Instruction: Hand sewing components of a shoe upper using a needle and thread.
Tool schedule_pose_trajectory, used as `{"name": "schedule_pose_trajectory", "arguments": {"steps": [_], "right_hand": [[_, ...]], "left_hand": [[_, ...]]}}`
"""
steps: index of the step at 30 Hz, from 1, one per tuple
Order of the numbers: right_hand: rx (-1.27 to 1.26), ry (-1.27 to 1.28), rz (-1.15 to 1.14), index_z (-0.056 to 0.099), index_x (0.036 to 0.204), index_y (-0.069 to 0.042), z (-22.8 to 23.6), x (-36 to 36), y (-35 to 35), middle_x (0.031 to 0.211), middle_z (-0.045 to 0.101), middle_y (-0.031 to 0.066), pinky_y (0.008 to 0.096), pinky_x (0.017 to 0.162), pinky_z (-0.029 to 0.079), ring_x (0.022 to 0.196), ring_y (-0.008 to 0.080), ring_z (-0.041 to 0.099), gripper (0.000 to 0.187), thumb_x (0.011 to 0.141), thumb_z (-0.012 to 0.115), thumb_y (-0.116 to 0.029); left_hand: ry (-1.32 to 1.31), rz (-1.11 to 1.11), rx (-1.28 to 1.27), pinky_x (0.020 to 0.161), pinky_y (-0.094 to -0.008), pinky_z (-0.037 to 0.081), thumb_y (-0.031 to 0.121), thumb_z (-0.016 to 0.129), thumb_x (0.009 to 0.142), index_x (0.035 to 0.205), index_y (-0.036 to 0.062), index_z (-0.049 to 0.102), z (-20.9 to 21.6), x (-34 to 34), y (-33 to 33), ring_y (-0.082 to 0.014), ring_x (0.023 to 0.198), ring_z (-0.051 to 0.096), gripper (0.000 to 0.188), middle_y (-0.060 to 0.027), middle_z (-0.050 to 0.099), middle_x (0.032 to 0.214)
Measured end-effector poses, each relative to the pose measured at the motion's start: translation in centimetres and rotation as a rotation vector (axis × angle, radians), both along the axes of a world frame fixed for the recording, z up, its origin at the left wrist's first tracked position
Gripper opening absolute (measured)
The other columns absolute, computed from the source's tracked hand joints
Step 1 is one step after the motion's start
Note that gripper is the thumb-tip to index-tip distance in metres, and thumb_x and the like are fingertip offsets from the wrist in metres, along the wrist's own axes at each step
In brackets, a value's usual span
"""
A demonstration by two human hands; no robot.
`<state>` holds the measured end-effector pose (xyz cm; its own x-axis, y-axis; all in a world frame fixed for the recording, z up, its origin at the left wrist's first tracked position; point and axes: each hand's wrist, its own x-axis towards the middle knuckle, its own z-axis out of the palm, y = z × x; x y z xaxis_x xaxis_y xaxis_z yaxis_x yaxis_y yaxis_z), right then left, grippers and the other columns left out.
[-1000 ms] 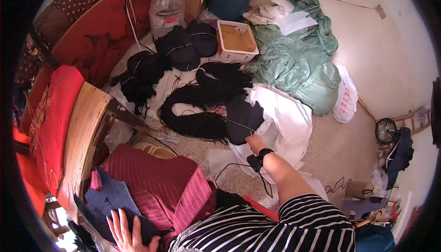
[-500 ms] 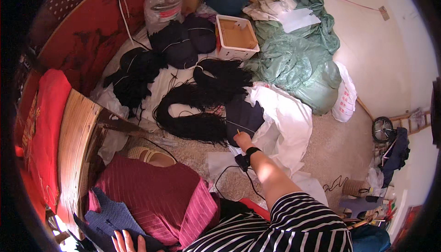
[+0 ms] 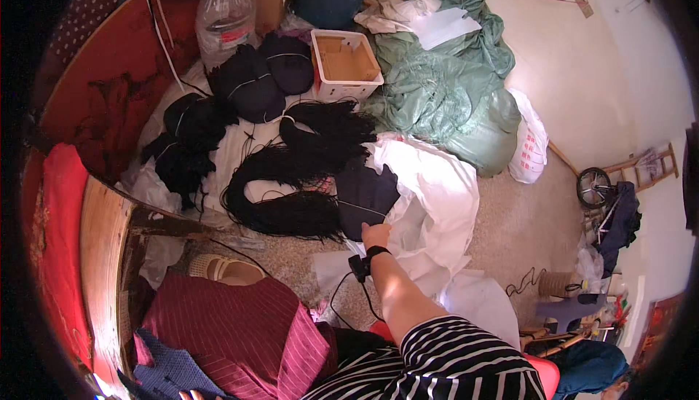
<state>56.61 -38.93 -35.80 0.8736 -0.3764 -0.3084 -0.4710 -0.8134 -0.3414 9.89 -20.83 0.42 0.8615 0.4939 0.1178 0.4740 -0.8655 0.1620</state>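
— My right hand [image 3: 376,234] is reaching out to the dark cloth [image 3: 366,194] lying on the white sheet [image 3: 437,189]; my fingers are curling onto its near edge, though I can't tell whether they're closing on it or just touching. My left hand [image 3: 191,395] is barely showing at the bottom edge, so I can't tell how open it is.

— And what's beside the cloth?

— The black cords [image 3: 295,181] are lying just to its left, spreading across the floor.

— So what step is this?

— I'm judging it's the taking hold of the cloth. The next move is calling for a firm pinch on that edge, lifting it without dragging the cords along.
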Motion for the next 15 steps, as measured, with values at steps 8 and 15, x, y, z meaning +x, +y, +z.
{"name": "schedule_pose_trajectory", "arguments": {"steps": [8,15], "right_hand": [[0.495,0.204,-0.217,0.058,0.129,0.009,-9.5,5.6,-7.9,0.127,0.065,0.0195,0.0358,0.097,0.048,0.115,0.0296,0.063,0.07,0.081,0.084,-0.036],[0.583,0.297,-0.265,0.07,0.107,0.003,-2.5,3.2,-2.0,0.095,0.072,0.0163,0.042,0.078,0.051,0.089,0.0329,0.067,0.065,0.078,0.08,-0.055]], "left_hand": [[-0.029,0.012,-0.001,0.109,-0.0626,0.037,0.046,0.063,0.093,0.132,0.0084,0.062,-0.2,0.4,0.0,-0.0515,0.132,0.046,0.054,-0.0264,0.051,0.143],[0.001,0.043,0.046,0.108,-0.0625,0.038,0.046,0.061,0.094,0.131,0.0079,0.063,-0.3,0.5,-0.3,-0.0519,0.131,0.047,0.053,-0.0268,0.051,0.143]]}}
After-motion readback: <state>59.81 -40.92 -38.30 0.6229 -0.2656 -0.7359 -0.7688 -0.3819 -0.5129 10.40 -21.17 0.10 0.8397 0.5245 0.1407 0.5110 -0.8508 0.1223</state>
